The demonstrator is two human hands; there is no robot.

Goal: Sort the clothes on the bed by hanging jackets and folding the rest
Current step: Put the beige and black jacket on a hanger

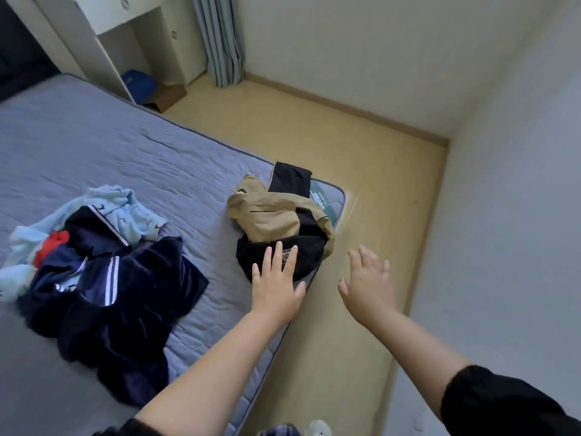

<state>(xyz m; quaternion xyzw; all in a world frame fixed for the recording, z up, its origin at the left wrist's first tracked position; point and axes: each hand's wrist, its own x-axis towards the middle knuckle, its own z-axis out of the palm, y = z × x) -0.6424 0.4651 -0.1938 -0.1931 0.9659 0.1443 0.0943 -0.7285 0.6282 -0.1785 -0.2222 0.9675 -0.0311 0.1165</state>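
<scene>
Sorting looks barely begun: nothing hung or folded shows. On the grey-blue quilted mattress (110,146) a crumpled heap of navy, pale-blue and red clothes (103,278) sits at nine o'clock, and a bunched tan-and-black jacket (276,215) lies at its three o'clock, by the bed's corner. The left hand (276,287) spreads straight fingers over the jacket's black part, gripping nothing; the right hand (367,284), at its three o'clock, hangs open above the pale wooden floor (361,152). A grey curtain (220,36) hangs at twelve o'clock against plain walls.

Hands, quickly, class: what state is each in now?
Left hand: open, fingers straight over the tan-and-black jacket.
Right hand: open, holding nothing.
</scene>
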